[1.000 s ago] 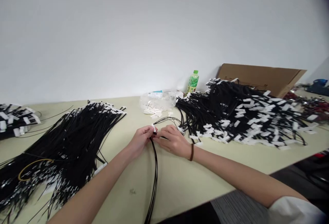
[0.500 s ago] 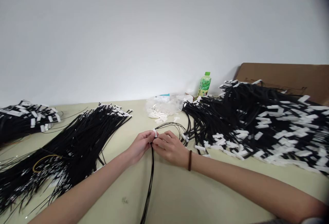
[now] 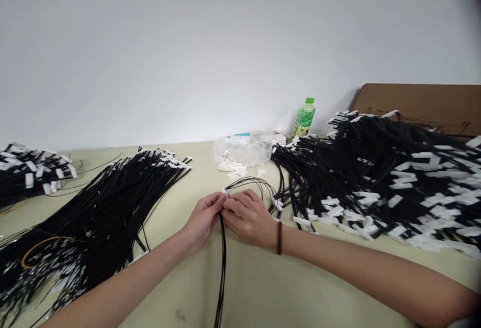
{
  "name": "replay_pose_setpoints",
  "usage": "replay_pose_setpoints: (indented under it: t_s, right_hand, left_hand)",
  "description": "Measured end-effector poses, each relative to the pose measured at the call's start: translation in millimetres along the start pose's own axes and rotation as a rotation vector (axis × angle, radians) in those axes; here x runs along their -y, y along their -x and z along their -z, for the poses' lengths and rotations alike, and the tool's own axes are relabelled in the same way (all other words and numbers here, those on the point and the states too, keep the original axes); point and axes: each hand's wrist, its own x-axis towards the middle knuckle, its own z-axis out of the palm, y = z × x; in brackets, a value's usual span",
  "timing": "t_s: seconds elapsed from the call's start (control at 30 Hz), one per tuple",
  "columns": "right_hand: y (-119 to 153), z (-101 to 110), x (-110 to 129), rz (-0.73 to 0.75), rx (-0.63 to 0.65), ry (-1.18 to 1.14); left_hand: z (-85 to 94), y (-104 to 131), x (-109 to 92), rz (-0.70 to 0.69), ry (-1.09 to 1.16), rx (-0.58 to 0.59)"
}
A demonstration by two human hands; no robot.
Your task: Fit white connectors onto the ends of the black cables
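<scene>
My left hand (image 3: 203,219) and my right hand (image 3: 249,216) meet at the middle of the pale table (image 3: 263,278). Their fingertips pinch a small white connector (image 3: 225,193) on the end of a thin bundle of black wires (image 3: 222,268) that runs down toward me. More of these wires loop out behind my right hand (image 3: 255,183). My right wrist wears a dark band (image 3: 279,231).
A large heap of black wires with white connectors (image 3: 379,177) lies to the right, another wide bundle (image 3: 97,212) to the left, a smaller pile (image 3: 30,175) at far left. A clear bag of white connectors (image 3: 240,151), a green bottle (image 3: 303,117) and cardboard (image 3: 421,105) stand by the wall.
The view has shifted a little to the right and down. My hands stay together on the connector with only small finger movements.
</scene>
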Motion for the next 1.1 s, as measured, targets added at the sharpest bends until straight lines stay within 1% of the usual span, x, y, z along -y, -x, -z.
replay_pose_setpoints:
  t_s: [0.1,0.33,0.6,0.7,0.83,0.97,1.1]
  right_hand:
    - [-1.7,1.3,0.5,-0.03,-0.01,-0.023]
    - [-2.7,6.7,0.1,-0.024,-0.04,-0.075]
    - [-0.8,9.7,2.2,-0.014,-0.028,-0.129]
    - [1.3,11.9,2.5,-0.013,-0.021,-0.159]
    - [3.5,12.6,0.7,-0.055,-0.043,-0.268]
    - [3.7,10.6,-1.6,-0.116,-0.081,-0.458]
    - [2.2,10.9,-0.8,-0.215,-0.121,-0.631]
  left_hand:
    - [-0.3,-0.2,0.1,0.0,0.002,-0.004]
    - [2.0,0.8,0.3,-0.002,0.005,0.039]
    - [2.9,4.1,0.9,-0.028,-0.021,0.07]
    - [2.4,5.0,0.9,-0.042,-0.014,0.05]
    - [2.4,5.4,1.3,-0.065,-0.005,0.01]
    - [2.0,6.6,-0.2,-0.073,-0.01,-0.007]
    - [1.6,9.0,-2.8,-0.064,-0.037,-0.019]
